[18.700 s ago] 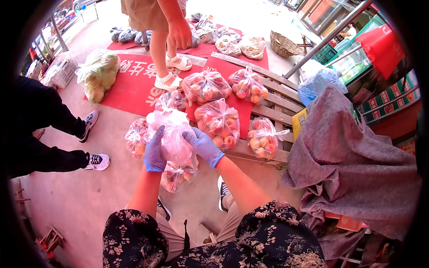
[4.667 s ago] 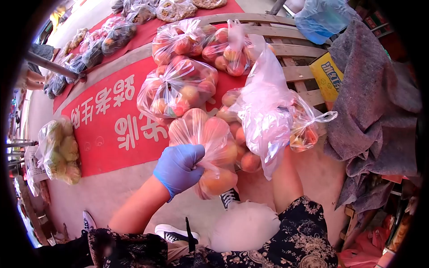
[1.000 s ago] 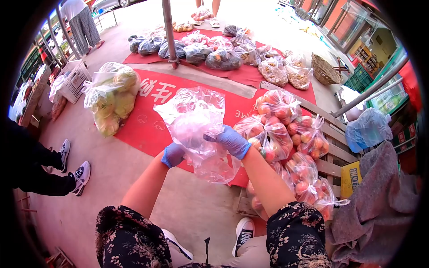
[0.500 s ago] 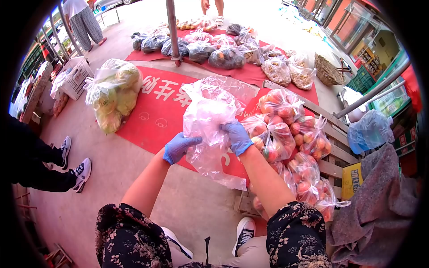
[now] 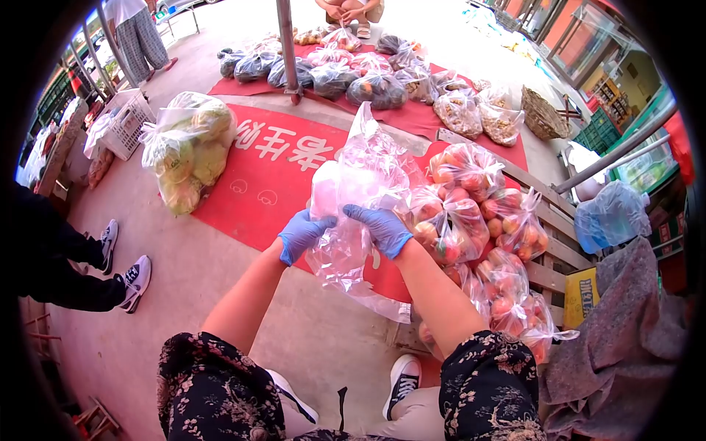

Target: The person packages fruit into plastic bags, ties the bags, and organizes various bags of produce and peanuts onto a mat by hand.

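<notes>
Both my hands wear blue gloves and grip crumpled clear plastic bags in front of me. My left hand pinches the near left part of the plastic, thumb pointing inward. Close beside it, my right hand pinches the plastic from the right. The bags bunch up above my fingers, and a loose end hangs down below them. Under them lies a red cloth with white lettering. To the right of my right hand, tied bags of red, round fruit sit on a wooden pallet.
A bag of pale green vegetables stands on the left. Several filled bags lie on red cloth behind a metal pole. A person crouches at the back, and another person's shoes show at left. A wicker basket is at far right.
My hands have drawn closer together on the plastic, and its top now sticks up higher. The person at the back has gone from mostly upright to crouching by the filled bags.
</notes>
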{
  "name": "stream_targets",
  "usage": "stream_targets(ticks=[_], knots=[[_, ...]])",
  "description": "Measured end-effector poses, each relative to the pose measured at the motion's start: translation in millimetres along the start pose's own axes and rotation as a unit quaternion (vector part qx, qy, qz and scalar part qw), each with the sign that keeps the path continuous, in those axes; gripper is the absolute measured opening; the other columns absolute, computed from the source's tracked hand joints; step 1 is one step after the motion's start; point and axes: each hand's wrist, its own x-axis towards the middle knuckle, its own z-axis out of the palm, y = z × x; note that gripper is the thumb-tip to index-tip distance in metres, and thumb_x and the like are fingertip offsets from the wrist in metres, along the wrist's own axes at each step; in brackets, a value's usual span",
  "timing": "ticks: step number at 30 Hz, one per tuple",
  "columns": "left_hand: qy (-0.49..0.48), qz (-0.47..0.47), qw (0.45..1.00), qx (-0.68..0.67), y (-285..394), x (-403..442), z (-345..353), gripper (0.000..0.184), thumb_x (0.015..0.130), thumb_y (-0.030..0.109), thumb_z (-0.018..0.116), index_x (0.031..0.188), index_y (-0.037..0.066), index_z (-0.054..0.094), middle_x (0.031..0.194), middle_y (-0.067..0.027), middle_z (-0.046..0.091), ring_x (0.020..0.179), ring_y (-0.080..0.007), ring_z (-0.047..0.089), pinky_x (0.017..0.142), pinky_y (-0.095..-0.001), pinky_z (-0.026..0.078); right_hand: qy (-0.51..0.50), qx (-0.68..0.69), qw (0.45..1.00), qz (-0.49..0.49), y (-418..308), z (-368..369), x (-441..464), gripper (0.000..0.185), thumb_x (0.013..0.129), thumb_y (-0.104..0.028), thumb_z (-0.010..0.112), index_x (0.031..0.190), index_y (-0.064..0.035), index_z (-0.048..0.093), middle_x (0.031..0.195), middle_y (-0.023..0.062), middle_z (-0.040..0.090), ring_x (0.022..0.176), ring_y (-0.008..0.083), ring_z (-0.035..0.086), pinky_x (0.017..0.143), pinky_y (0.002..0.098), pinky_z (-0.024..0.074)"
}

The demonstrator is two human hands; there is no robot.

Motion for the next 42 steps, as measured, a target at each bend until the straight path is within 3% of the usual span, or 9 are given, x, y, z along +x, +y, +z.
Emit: stream_targets(ticks=[6, 12, 18, 22, 23, 26, 32, 37, 42], knots=[[-0.038, -0.046, 0.998, 0.009, 6.2, -2.1, -6.5, 0.039, 0.083, 0.026, 0.063, 0.112, 0.002, 0.054, 0.099, -0.0059, 0.062, 0.086, -0.0151, 0.061, 0.077, -0.0298, 0.049, 0.052, 0.221, 0.972, -0.054, -1.2, -21.7, 23.6, 0.022, 0.08, -0.014, 0.063, 0.1, -0.0048, 0.06, 0.087, 0.0052, 0.061, 0.073, 0.0159, 0.058, 0.064, 0.0275, 0.0476], [-0.053, -0.065, 0.996, 0.037, 4.1, -3.4, -29.4, 0.044, 0.082, 0.038, 0.062, 0.111, 0.005, 0.054, 0.104, -0.0046, 0.06, 0.091, -0.0152, 0.058, 0.079, -0.0318, 0.047, -0.044, 0.208, 0.975, -0.066, -6.2, -41.3, 22.4, 0.025, 0.084, -0.009, 0.056, 0.109, -0.0048, 0.054, 0.094, 0.0079, 0.061, 0.084, 0.0188, 0.061, 0.075, 0.031, 0.051], [-0.209, -0.002, 0.965, -0.158, 15.1, -16.8, -23.1, 0.061, 0.077, 0.038, 0.067, 0.123, 0.004, 0.044, 0.116, -0.0072, 0.054, 0.106, -0.0187, 0.052, 0.09, -0.0334, 0.044, -0.039, 0.128, 0.989, -0.057, -5.0, -11.9, 2.7, 0.02, 0.079, -0.011, 0.062, 0.097, -0.0024, 0.06, 0.088, 0.0048, 0.061, 0.073, 0.0147, 0.059, 0.062, 0.0266, 0.0483], [-0.094, -0.023, 0.992, -0.081, 15.7, -11.6, -7.1, 0.052, 0.08, 0.017, 0.066, 0.124, 0.004, 0.043, 0.114, -0.0083, 0.055, 0.101, -0.02, 0.056, 0.086, -0.0337, 0.048, -0.008, -0.008, 0.998, -0.065, -16.3, -4.3, -2.2, 0.026, 0.078, -0.006, 0.06, 0.103, -0.0022, 0.058, 0.092, 0.0044, 0.062, 0.082, 0.0144, 0.059, 0.066, 0.0242, 0.046], [-0.073, -0.029, 0.988, -0.132, 14.4, -9.1, -14.1, 0.048, 0.081, 0.016, 0.064, 0.123, 0.004, 0.044, 0.112, -0.0081, 0.056, 0.1, -0.0201, 0.057, 0.084, -0.0333, 0.049, -0.045, 0.098, 0.992, -0.062, -21.5, -17.1, 1.0, 0.028, 0.078, -0.007, 0.059, 0.105, -0.001, 0.057, 0.1, 0.0058, 0.061, 0.088, 0.0133, 0.057, 0.063, 0.0226, 0.0429], [-0.074, 0.03, 0.961, -0.266, 14.5, -11.2, -40.5, 0.044, 0.086, 0.022, 0.057, 0.125, 0.006, 0.043, 0.118, -0.0082, 0.054, 0.106, -0.0221, 0.054, 0.092, -0.0389, 0.044, -0.196, 0.286, 0.922, -0.175, -37.2, -41.1, 4.5, 0.036, 0.081, -0.013, 0.057, 0.112, 0.0029, 0.052, 0.122, 0.0152, 0.051, 0.109, 0.0224, 0.05, 0.092, 0.0319, 0.0415], [-0.004, 0.072, 0.946, -0.315, 5.3, -5.7, -70.8, 0.045, 0.09, 0.027, 0.05, 0.129, 0.007, 0.039, 0.127, -0.0076, 0.047, 0.117, -0.0243, 0.045, 0.101, -0.0414, 0.035, -0.183, 0.249, 0.938, -0.156, -32.0, -70.7, 5.9, 0.035, 0.085, -0.015, 0.056, 0.116, -0.001, 0.047, 0.115, 0.0095, 0.052, 0.108, 0.0215, 0.05, 0.087, 0.0273, 0.0413], [-0.033, 0.101, 0.914, -0.392, 0.4, -4.0, -74.2, 0.045, 0.089, 0.026, 0.051, 0.128, 0.006, 0.04, 0.127, -0.0087, 0.048, 0.117, -0.0251, 0.044, 0.101, -0.042, 0.034, -0.155, 0.348, 0.909, -0.167, -42.3, -64.4, -0.1, 0.057, 0.081, -0.047, 0.054, 0.121, -0.0083, 0.045, 0.119, 0.0102, 0.05, 0.108, 0.0281, 0.048, 0.091, 0.0459, 0.037], [0.005, 0.154, 0.894, -0.421, -2.9, -1.1, -94.2, 0.043, 0.089, 0.023, 0.05, 0.126, 0.003, 0.042, 0.126, -0.0118, 0.048, 0.117, -0.0278, 0.044, 0.101, -0.0437, 0.032, -0.051, 0.416, 0.884, -0.205, -51.8, -75.2, 7.3, 0.044, 0.084, -0.034, 0.053, 0.12, -0.0087, 0.048, 0.114, 0.0093, 0.054, 0.103, 0.0254, 0.051, 0.086, 0.0456, 0.042]])
